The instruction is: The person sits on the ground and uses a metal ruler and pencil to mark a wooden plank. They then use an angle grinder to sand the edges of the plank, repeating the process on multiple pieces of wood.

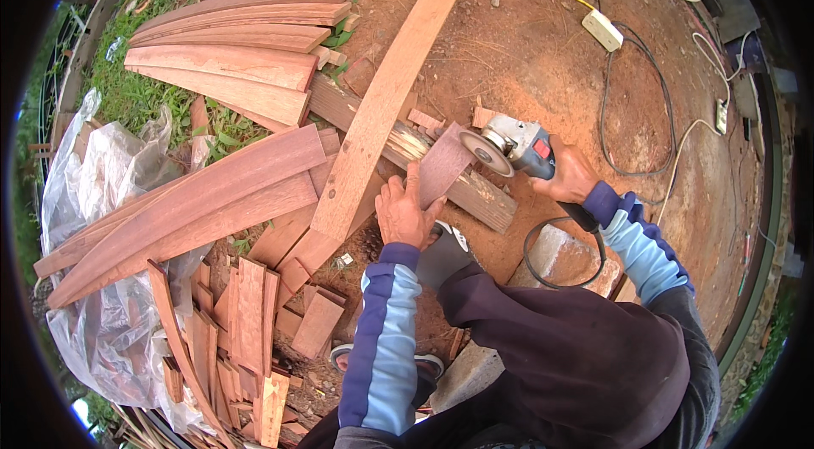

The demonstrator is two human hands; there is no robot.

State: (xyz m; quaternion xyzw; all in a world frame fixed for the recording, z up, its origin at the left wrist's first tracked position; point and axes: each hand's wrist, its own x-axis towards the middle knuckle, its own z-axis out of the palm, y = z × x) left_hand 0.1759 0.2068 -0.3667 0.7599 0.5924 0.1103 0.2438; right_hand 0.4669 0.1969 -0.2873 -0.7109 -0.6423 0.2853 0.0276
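My right hand [570,171] is wrapped round the body of an angle grinder [534,150] with a grey metal head. Its round disc [485,154] meets the right end of a short reddish wooden board [444,164]. That board lies across a rough timber beam [485,200] on the ground. My left hand [407,210] grips the near end of the short board, index finger stretched along its left edge and thumb at its near corner. Whether the disc is spinning, I cannot tell. A long plank [398,80] slants past, just left of the short board.
Curved boards [229,195] are stacked at left beside a clear plastic sheet [110,186]. More boards [229,67] lie at far left, with offcuts [250,313] below. A stone block [570,256] sits near my right forearm. Cords run to a white power strip [602,30].
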